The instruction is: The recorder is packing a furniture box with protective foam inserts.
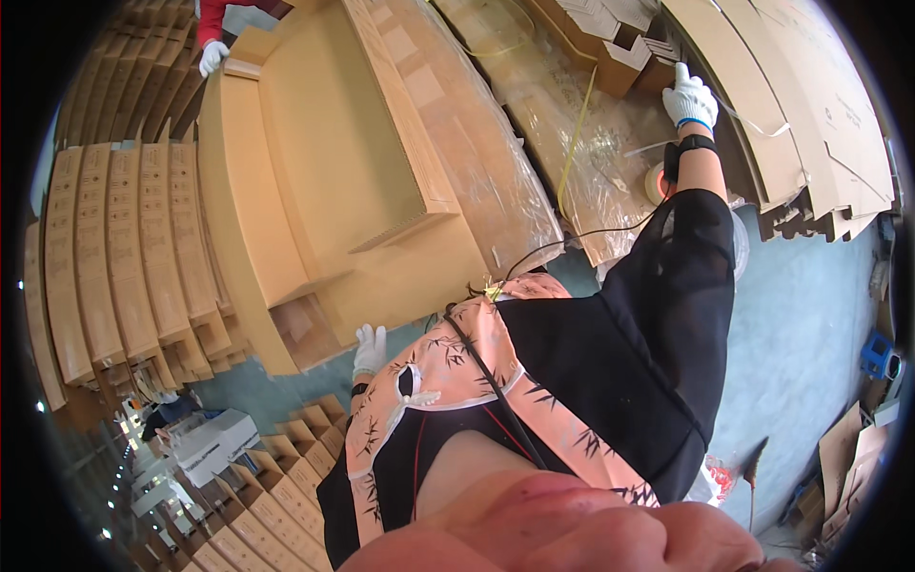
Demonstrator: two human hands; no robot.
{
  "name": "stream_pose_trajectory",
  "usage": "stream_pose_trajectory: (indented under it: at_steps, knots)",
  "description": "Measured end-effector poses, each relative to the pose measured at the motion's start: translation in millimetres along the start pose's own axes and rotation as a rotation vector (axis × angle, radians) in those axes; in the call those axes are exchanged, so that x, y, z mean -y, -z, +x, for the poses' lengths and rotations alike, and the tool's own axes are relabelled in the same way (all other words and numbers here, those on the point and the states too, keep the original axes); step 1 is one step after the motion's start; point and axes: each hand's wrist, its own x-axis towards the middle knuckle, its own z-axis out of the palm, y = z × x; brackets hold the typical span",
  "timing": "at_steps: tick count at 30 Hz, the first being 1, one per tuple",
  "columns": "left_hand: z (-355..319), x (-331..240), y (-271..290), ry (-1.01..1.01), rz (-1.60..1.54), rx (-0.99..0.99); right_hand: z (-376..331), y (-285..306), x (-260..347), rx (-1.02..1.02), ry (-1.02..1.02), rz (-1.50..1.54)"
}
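Note:
My left hand [369, 348], in a white glove, hangs with its fingers straight at the near lower corner of a large open cardboard box [315, 191] and holds nothing. My right hand [689, 98], also gloved, is stretched far out to the upper right. It rests against small folded cardboard pieces [624, 59] beside a stack of flat cardboard sheets [810, 105]. Its grip is not clear from here. A roll of tape [656, 181] sits close to my right forearm.
Another person's gloved hand [212, 55] with a red sleeve holds the box's far corner. Plastic-wrapped cardboard bundles [496, 143] with yellow straps lie past the box. Rows of flat boxes [124, 248] stand at left and lower left. Blue-grey floor [810, 324] lies to the right.

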Motion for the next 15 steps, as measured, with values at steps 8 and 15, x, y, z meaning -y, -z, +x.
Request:
stream_pose_trajectory:
  at_steps: [8,15]
  knots:
    - [-27,-18,25,-0.012,0.203,-0.024,3,-70,9,-0.166,0.016,0.088]
    - [0,-48,81,0.325,-0.271,-0.031,-103,23,-9,-0.031,0.09,-0.049]
